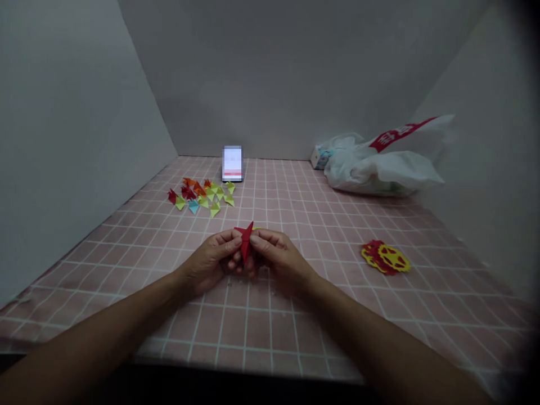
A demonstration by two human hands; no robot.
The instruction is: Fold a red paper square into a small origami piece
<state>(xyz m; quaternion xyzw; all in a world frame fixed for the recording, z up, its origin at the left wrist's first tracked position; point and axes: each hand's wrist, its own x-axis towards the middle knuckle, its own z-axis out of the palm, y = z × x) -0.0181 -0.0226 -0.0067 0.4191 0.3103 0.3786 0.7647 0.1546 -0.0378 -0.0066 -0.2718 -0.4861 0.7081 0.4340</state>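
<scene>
Between my two hands is a piece of folded red paper (247, 243), a pointed origami shape held above the middle of the table. My left hand (217, 256) pinches its left side with thumb and fingers. On the other side, my right hand (280, 256) grips it the same way, thumb on the front face. Something yellow (257, 228) peeks out just behind the red paper; what it is stays mostly hidden. Farther back on the left lie several small folded paper birds (198, 194) in red, orange, yellow and blue.
A pink checked cloth (253, 332) covers the table. A phone (232, 163) with a lit screen leans near the back wall. At the right lies a stack of red and yellow cutout discs (386, 257). Behind it are a white plastic bag (379, 169) and a small box (319, 157).
</scene>
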